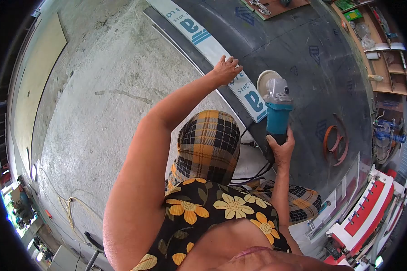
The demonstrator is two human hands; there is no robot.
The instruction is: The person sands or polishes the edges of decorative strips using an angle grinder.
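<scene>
A floral top (234, 205) faced the strip (211, 47); left hand (227, 71), fingers apart, seemingly steadied it; right hand (282, 149) gripped the grinder (279, 116) alongside.

Soft, fairly bright daylight covers the scene, strongest toward eight o'clock, where a bright opening (12, 210) is blown out to white and green. The concrete floor (90, 135) has a pale sheen toward nine o'clock. Shadows are faint. The angle grinder (279, 115) and printed strip (212, 49) look sharp; fisheye distortion bends the wooden shelf (395, 67) at two o'clock, and black vignetting swallows the corners.
</scene>
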